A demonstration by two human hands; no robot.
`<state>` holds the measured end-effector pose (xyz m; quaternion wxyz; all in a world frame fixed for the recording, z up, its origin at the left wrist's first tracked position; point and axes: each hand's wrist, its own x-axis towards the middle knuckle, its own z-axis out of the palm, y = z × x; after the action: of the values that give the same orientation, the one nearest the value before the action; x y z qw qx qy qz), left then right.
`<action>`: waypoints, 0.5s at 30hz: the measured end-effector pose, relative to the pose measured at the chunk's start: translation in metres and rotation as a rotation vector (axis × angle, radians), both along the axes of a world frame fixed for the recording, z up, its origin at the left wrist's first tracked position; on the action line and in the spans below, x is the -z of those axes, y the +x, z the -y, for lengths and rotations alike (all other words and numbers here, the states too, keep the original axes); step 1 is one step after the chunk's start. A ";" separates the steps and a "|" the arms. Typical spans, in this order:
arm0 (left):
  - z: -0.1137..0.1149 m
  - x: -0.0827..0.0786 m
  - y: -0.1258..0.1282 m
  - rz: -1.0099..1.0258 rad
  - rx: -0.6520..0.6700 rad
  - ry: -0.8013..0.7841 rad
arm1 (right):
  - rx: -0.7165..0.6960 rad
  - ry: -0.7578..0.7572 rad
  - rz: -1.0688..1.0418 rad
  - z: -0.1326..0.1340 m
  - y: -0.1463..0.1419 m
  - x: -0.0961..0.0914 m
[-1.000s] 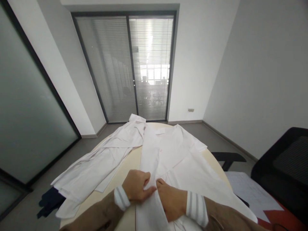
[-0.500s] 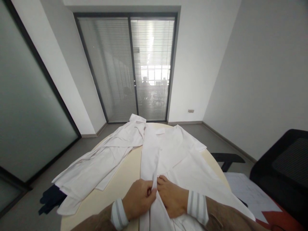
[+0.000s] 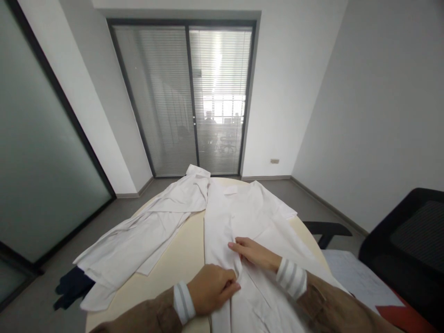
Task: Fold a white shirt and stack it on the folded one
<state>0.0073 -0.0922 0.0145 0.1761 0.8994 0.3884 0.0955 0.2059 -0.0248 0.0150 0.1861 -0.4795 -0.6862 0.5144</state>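
A white shirt (image 3: 218, 217) with a button front lies spread over the round table, its collar end at the far side. My left hand (image 3: 213, 289) is closed on the front edge of the shirt, close to me. Higher up along the same edge, my right hand (image 3: 255, 253) has its thumb and fingers pinched on the cloth. Between the two hands the edge is lifted slightly and creased. The fingertips of both hands are partly hidden by the fabric and by the hands themselves.
A second white garment (image 3: 149, 231) lies folded lengthwise on the left of the cream table (image 3: 173, 273), overhanging its edge. Dark blue cloth (image 3: 72, 284) shows below it. On the right stand a black office chair (image 3: 405, 245) and papers (image 3: 360, 277) on something red.
My right hand has lifted off the cloth where it lay and moved up and right to the front edge. My left hand has shifted slightly right, still gripping the edge.
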 end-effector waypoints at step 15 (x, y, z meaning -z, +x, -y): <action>0.032 0.056 -0.002 -0.327 0.543 0.255 | -0.231 0.006 -0.032 0.010 0.011 -0.007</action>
<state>0.0055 -0.1245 -0.0417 0.0167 0.9882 0.1429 -0.0525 0.2174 -0.0343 0.0223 0.1379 -0.3883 -0.7354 0.5380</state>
